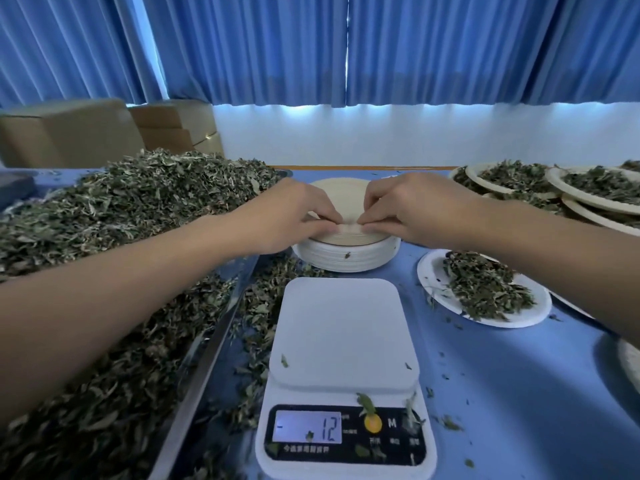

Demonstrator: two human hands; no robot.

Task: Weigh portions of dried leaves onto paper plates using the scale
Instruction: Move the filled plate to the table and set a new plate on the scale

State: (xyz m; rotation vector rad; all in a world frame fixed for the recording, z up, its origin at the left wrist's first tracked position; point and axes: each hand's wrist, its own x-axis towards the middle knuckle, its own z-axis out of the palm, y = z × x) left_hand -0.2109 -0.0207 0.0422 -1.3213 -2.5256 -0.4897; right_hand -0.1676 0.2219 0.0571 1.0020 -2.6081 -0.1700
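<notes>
The left hand (294,213) and right hand (410,210) pinch the near rim of the plate stack (346,251)

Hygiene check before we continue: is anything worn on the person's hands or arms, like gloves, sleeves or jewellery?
No. The left hand and right hand are bare, without gloves. The left forearm and right forearm are uncovered up to the frame edges, so no sleeves show. No ring, watch or wristband is visible.

The left hand (287,216) and right hand (412,209) are hiding the plate stack's (346,254) near rim; the view's edge is cutting off the filled plates (599,192).
</notes>
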